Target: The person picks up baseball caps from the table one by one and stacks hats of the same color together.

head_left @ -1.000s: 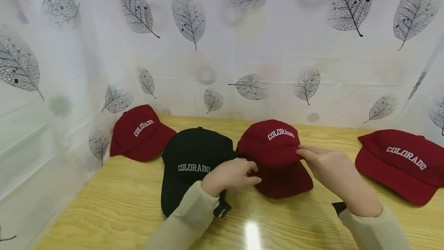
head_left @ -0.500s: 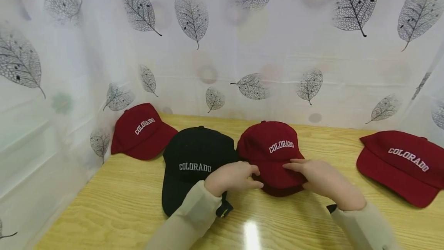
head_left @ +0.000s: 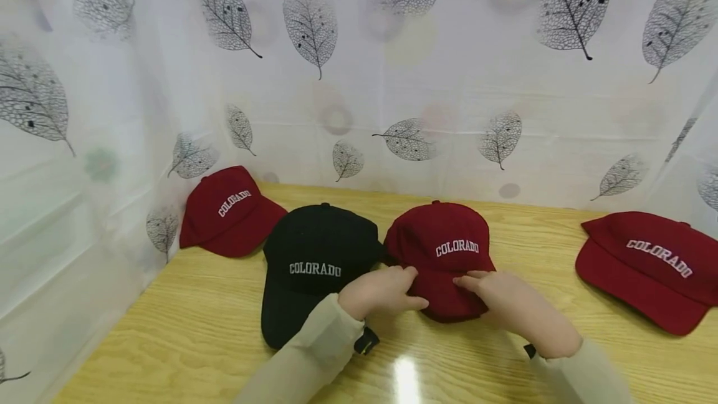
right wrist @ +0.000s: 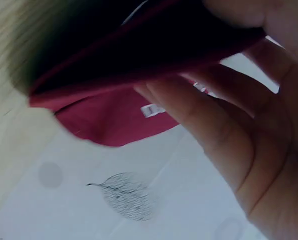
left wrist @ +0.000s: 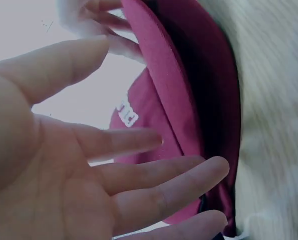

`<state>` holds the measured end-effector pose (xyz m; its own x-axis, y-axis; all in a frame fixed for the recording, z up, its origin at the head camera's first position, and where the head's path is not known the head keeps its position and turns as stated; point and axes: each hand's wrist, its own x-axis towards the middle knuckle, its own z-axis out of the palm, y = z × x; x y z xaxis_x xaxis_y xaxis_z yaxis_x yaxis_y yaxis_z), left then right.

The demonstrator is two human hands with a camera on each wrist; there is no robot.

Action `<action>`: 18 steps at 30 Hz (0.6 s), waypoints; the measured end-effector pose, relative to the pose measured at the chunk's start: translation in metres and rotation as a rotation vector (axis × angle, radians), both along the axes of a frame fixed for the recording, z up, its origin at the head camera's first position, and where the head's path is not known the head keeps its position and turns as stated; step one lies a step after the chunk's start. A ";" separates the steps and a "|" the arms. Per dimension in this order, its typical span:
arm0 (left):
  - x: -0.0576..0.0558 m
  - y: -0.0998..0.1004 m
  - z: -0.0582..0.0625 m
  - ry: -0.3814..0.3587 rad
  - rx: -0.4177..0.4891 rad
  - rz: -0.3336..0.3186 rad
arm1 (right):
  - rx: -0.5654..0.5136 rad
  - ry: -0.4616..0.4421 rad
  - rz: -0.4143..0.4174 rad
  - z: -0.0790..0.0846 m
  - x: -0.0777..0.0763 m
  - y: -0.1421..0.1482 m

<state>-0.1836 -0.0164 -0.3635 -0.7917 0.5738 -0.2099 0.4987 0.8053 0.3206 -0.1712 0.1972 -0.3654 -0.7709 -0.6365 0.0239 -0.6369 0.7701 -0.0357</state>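
A dark red cap (head_left: 423, 235) with white COLORADO lettering sits mid-table, its brim facing me. My right hand (head_left: 521, 310) pinches the brim's right side; in the right wrist view fingers (right wrist: 194, 112) lie on its upper face, with the thumb on the underside. At the brim's left side is my left hand (head_left: 381, 295), its fingers (left wrist: 138, 200) nearly straight. Whether they touch the cap I cannot tell. Behind the brim (left wrist: 164, 75) in the left wrist view, a second red edge (left wrist: 224, 75) shows across a dark gap. A black COLORADO cap (head_left: 320, 235) stands just left, partly behind the left hand.
Another red cap (head_left: 230, 214) lies at the back left, close to the black one. One more red cap (head_left: 650, 260) is at the far right. A leaf-printed white curtain (head_left: 359, 80) borders the wooden table (head_left: 196, 329) behind and at left.
The red cap's front has come down over the red brim beneath it, and its lettering sits lower. My right hand has moved left and down from the crown's side to the brim. The left hand barely shifted.
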 end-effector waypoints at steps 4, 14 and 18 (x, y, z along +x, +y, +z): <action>0.000 0.003 -0.001 -0.044 -0.007 0.026 | 0.039 0.007 -0.012 -0.001 0.019 -0.011; 0.000 0.006 -0.006 -0.094 0.069 0.104 | 0.027 0.008 0.001 0.001 0.036 -0.011; -0.001 0.005 -0.009 -0.145 0.130 0.170 | -0.138 -0.060 0.047 0.011 0.024 0.011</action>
